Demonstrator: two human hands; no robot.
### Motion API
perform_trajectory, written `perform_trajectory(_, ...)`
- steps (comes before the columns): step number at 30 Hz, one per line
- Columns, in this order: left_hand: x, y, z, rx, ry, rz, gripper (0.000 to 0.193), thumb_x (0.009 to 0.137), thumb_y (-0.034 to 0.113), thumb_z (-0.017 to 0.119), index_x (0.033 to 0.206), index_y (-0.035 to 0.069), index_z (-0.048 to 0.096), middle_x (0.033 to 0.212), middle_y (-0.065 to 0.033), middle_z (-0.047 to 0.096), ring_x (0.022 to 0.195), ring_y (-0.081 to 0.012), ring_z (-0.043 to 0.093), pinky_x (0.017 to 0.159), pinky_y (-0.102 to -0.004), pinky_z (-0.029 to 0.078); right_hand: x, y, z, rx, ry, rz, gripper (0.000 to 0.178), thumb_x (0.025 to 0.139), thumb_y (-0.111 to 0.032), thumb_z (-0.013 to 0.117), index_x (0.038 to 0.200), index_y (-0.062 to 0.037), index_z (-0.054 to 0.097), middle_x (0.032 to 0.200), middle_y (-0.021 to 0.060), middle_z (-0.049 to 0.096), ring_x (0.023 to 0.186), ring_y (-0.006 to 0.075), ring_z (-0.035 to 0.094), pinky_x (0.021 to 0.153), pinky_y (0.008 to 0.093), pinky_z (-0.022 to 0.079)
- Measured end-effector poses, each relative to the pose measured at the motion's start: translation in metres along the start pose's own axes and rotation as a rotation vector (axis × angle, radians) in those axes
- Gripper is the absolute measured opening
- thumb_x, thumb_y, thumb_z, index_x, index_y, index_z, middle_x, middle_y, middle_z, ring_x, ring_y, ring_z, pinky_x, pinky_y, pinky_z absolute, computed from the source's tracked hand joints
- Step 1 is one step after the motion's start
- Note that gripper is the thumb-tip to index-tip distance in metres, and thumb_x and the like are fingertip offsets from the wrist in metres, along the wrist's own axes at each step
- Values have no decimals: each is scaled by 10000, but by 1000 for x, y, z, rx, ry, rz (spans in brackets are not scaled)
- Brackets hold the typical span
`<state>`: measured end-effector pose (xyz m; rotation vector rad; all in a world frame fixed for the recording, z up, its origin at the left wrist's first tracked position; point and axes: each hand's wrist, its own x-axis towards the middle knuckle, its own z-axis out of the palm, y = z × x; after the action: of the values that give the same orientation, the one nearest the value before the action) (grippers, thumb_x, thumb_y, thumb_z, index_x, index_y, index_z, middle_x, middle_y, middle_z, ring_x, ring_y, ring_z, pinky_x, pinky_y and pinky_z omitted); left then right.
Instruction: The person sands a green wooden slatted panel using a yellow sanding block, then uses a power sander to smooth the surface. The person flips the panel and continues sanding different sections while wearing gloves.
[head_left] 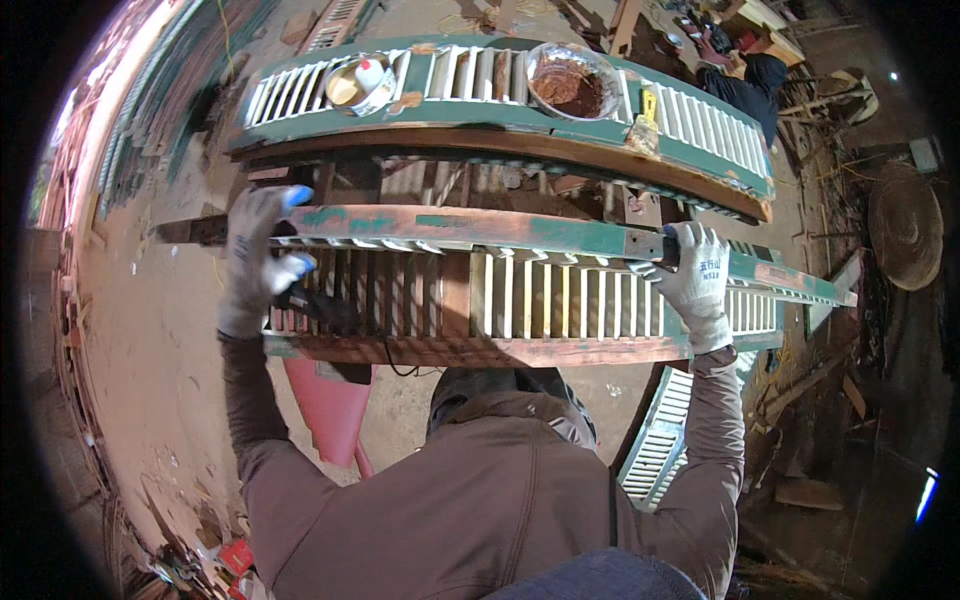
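Two gloved hands, left hand (258, 262) and right hand (695, 282), clenched around a worn green louvred shutter (520, 285) | second shutter (500, 100) behind carried two round bowls (572, 82)

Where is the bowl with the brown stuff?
The bowl sits at the top of the head view, right of centre, on the far green shutter.

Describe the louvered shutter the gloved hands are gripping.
The shutter is a long wooden panel with worn green paint flaking to reddish wood and pale slats, darker toward its left end. It lies lengthwise across the work surface. The left hand grips its top rail near the left end; the right hand grips near the right.
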<state>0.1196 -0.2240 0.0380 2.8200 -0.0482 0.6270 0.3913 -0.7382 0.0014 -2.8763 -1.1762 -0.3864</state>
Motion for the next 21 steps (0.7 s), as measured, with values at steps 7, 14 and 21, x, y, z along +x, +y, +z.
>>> perform_trajectory(7,24,18,94,323,559,-180,138,790,167,665,709,56,678,736,-99,681,730,-310,655,806,-456,532,85,69,12,801,-482,116,509,984,-507,627,1122,-26,718,984,223,730,881,365,707,816,433,560)
perform_trajectory(14,44,22,104,261,574,-182,363,952,343,483,821,104,723,827,-71,718,820,-292,692,967,-474,509,223,217,243,320,-613,523,935,817,-661,746,1336,99,582,1263,310,671,1196,411,653,1019,473,500)
perform_trajectory(21,23,18,100,361,519,-250,488,974,446,411,829,93,715,843,-81,715,863,-318,693,978,-489,501,283,174,297,513,-681,516,1111,758,-589,827,1407,172,342,1390,339,491,1268,370,546,1087,416,432)
